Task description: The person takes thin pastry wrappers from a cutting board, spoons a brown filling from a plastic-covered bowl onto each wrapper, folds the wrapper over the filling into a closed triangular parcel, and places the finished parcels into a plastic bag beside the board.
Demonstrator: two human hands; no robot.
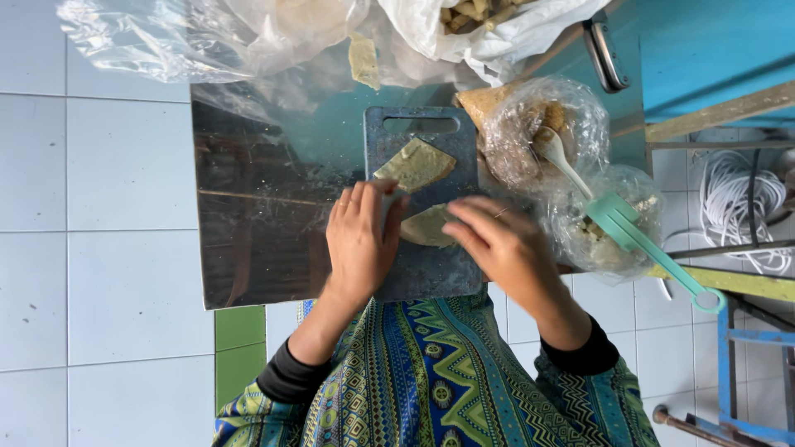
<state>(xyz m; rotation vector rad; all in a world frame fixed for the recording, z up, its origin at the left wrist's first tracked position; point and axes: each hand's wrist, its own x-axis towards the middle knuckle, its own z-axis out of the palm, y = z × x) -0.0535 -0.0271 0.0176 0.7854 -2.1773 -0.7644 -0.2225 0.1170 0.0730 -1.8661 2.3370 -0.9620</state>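
A dark blue cutting board (422,273) lies on a low metal tray (248,240) in front of me. Two pale green, triangular folded wrappers rest on it: one (416,164) lies free near the board's handle slot, the other (424,228) sits between my hands. My left hand (360,240) presses its fingertips on the left corner of the nearer wrapper. My right hand (497,244) covers the wrapper's right side with bent fingers.
Right of the board, two clear plastic bags (538,132) hold filling, with a white spoon (563,161) in one and a green utensil (638,240) in the other. Crumpled plastic sheets (215,37) lie at the top. White floor tiles (99,207) surround the tray.
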